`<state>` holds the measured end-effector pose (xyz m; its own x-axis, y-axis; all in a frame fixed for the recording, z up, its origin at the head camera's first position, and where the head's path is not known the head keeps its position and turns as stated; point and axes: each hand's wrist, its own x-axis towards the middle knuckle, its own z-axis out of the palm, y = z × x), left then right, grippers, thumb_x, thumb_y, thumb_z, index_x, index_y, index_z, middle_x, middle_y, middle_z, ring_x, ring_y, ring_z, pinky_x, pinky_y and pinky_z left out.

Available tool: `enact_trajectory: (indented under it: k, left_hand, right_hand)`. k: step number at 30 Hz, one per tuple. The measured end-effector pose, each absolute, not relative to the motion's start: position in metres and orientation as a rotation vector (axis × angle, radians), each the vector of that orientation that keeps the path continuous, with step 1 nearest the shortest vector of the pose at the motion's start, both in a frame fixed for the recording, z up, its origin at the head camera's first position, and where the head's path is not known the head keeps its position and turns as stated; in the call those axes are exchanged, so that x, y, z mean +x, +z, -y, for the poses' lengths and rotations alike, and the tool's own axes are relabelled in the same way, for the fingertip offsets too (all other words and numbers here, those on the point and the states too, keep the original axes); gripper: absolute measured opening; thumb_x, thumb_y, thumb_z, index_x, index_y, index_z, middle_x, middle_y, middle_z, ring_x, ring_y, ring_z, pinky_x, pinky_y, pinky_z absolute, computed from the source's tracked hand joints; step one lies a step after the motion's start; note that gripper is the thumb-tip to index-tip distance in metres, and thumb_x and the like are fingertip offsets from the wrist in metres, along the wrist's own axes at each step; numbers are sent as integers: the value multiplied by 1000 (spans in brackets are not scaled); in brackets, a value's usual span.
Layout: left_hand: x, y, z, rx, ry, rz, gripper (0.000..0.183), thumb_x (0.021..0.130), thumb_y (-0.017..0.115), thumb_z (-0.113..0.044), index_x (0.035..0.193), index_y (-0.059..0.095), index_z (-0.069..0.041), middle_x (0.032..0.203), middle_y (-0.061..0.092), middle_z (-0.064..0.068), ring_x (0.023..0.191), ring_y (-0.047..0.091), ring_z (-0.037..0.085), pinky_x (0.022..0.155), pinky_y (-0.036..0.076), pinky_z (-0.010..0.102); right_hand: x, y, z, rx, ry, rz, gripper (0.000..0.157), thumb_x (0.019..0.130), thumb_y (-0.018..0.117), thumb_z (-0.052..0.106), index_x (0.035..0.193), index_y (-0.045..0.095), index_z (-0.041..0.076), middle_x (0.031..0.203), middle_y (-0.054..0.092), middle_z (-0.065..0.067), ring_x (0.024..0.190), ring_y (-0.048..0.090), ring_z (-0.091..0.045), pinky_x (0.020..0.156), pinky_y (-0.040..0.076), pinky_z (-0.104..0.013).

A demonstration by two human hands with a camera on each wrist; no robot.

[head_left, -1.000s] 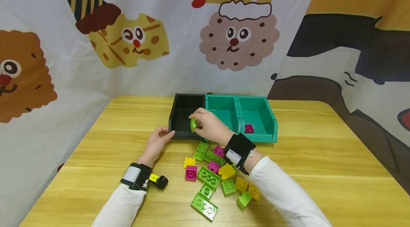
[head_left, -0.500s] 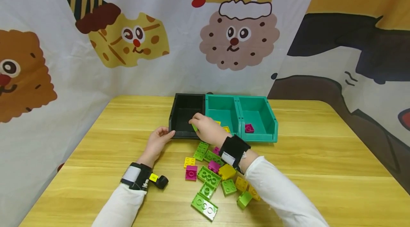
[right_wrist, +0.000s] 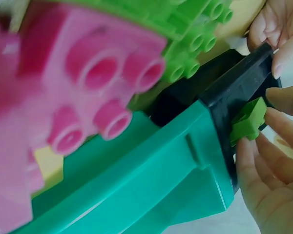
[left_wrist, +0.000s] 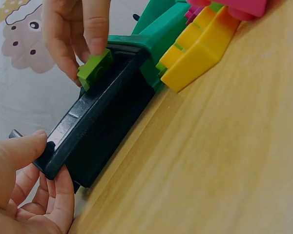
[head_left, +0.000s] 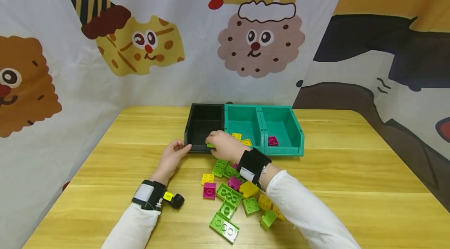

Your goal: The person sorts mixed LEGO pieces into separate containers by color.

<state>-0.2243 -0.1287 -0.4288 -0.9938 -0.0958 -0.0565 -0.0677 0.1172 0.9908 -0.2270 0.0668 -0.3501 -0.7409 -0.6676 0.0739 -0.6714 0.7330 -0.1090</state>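
Observation:
My left hand [head_left: 171, 160] grips the front left corner of the black bin [head_left: 205, 148], thumb on top of the rim and fingers below it. Between the thumb and fingers of my right hand [head_left: 225, 144] is a small green toy brick [left_wrist: 95, 69], at the bin's front lip near its right side. Most of that brick is hidden by the hand in the head view; the right wrist view shows its hollow green side [right_wrist: 249, 119]. Two teal bins adjoin the black one: the middle teal bin [head_left: 242, 118] has yellow bricks [head_left: 246, 142], the right teal bin [head_left: 279, 120] a magenta brick [head_left: 272, 141].
On the wooden table [head_left: 351, 186], a loose pile of bricks lies before the bins: several green [head_left: 224, 227], yellow [head_left: 249, 189] and magenta [head_left: 209, 190]. Part of it is under my right forearm. A printed curtain [head_left: 197, 65] hangs behind the table.
My right hand has lowered with the green brick, from over the black bin's inside toward its front lip. The yellow bricks in the middle bin have come into view. My left hand stays put.

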Motion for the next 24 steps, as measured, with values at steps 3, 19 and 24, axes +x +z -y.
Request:
enact_trajectory:
  k: [3, 19, 24]
  left_hand:
    - [-224, -429, 129, 171, -2072, 2332, 24, 89, 66, -16, 101, 54, 1, 84, 48, -2, 81, 44, 12, 67, 40, 18]
    - [-225, -433, 129, 156, -2070, 2318, 23, 89, 66, -14, 99, 53, 2, 82, 48, -2, 78, 45, 12, 66, 41, 17]
    - [-226, -432, 129, 143, -2065, 2326, 23, 90, 65, -14, 100, 54, 3, 84, 48, -1, 80, 44, 12, 66, 40, 17]
  right_hand:
    - [-227, -350, -66, 1111, 202, 2914, 25, 88, 67, 13, 112, 67, 6, 111, 64, -9, 102, 61, -21, 90, 50, -30]
    - [-221, -343, -52, 1044, -35, 3109, 39, 93, 60, 26, 125, 60, 4, 124, 61, -10, 112, 59, -23, 99, 45, -33]
    - [-219, -344, -50, 1029, 2, 3251, 53, 94, 57, 34, 139, 46, 7, 134, 55, -9, 123, 53, -21, 104, 40, -34]
